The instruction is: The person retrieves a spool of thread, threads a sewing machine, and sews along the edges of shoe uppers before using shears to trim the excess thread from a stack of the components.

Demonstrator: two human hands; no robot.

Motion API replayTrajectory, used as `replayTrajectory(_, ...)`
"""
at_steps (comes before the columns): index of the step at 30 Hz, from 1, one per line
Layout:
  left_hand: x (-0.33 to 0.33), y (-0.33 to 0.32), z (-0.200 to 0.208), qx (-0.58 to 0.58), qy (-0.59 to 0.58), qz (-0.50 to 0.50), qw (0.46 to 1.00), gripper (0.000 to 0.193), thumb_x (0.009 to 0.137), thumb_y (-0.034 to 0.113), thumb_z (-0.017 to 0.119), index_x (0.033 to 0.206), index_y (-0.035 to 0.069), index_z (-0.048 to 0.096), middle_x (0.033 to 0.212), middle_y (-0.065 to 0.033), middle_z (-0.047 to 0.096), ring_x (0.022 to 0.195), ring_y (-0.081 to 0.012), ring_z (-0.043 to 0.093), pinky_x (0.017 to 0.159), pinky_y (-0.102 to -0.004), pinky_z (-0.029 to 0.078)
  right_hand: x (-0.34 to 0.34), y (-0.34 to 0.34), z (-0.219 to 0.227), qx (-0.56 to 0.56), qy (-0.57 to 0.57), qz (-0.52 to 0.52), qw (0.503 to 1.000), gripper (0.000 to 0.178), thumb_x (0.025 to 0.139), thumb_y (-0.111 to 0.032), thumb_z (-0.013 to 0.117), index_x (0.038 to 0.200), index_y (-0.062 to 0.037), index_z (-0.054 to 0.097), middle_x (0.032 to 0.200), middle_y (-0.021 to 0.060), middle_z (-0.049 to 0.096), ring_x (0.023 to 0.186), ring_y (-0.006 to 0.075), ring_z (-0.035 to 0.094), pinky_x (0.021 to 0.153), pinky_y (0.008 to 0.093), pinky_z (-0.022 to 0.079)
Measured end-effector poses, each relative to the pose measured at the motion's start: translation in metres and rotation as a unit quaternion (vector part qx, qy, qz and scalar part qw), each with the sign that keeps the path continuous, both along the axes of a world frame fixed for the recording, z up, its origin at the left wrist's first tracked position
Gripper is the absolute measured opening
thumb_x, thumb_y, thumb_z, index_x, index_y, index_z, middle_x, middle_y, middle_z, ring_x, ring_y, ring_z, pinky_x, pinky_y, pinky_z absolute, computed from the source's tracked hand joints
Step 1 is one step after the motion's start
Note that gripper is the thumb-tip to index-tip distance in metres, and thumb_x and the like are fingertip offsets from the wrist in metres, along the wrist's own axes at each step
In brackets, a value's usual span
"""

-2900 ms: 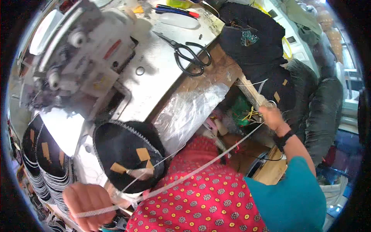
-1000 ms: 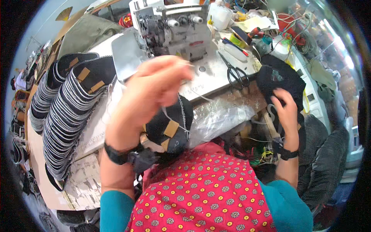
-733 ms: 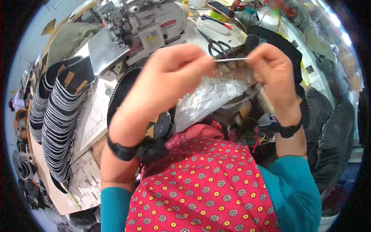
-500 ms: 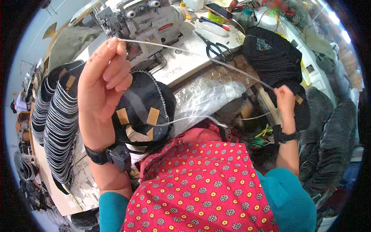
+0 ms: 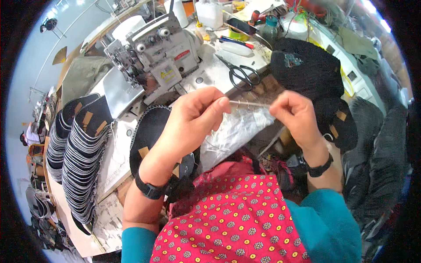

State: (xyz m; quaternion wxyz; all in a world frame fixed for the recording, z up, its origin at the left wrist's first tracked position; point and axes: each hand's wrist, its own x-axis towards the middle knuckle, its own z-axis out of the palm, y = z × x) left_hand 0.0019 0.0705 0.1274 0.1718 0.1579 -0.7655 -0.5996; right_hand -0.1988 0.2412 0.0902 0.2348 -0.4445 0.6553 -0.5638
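Note:
A thin white cord [image 5: 247, 104] runs short and nearly level between my hands. My left hand [image 5: 193, 120] pinches one end of it between thumb and fingers, over the table's front edge. To its right, my right hand [image 5: 298, 116] is closed on the other end, slightly blurred. Behind and below my left forearm lies a black fabric piece [image 5: 142, 127] with a white stitched edge and tan tabs, partly hidden. Beneath the cord is a crumpled clear plastic bag [image 5: 237, 127].
An overlock sewing machine [image 5: 169, 59] stands on the white table, with black-handled scissors [image 5: 243, 78] at its right. Stacked black pieces with white edges [image 5: 83, 171] stand at left. Dark fabric piles [image 5: 307, 65] fill the right side. A pen and bottles lie farther back.
My hands have come together from far apart, so the cord between them spans much less. My left hand moved right and down; my right hand moved left.

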Motion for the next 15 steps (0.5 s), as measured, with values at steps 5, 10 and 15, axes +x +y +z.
replayTrajectory(5,-0.019,0.017,-0.021,-0.404,0.04,-0.03,0.913,0.01,0.082,0.009,0.073,0.091,0.009,0.069,0.1,-0.011,0.063,0.1,-0.0311,0.059,0.08,-0.0406,0.05,-0.001,-0.004,-0.03,-0.078,0.15,0.118,0.979,0.044,0.095,-0.032,0.073,0.126,-0.002,0.066,0.134,0.013,0.059,0.128,0.0212,0.054,0.108,0.0366,0.041)
replayTrajectory(10,-0.039,0.039,-0.035,-0.393,0.038,-0.046,0.918,0.009,0.083,0.009,0.075,0.087,0.005,0.068,0.094,-0.0124,0.064,0.084,-0.0339,0.066,0.071,-0.042,0.055,0.012,-0.022,-0.035,-0.114,-0.139,0.219,0.959,0.059,0.102,-0.045,0.061,0.135,0.0025,0.055,0.121,0.0094,0.063,0.115,0.0172,0.06,0.1,0.0322,0.047)
replayTrajectory(15,-0.039,0.022,-0.049,-0.303,-0.003,0.063,0.951,0.009,0.084,0.006,0.075,0.085,0.001,0.067,0.075,-0.0135,0.064,0.068,-0.0313,0.066,0.061,-0.0394,0.052,0.031,-0.023,-0.053,-0.038,-0.17,0.069,0.982,0.023,0.097,-0.009,0.07,0.115,0.0023,0.064,0.092,0.0037,0.067,0.079,0.0084,0.061,0.068,0.0246,0.05)
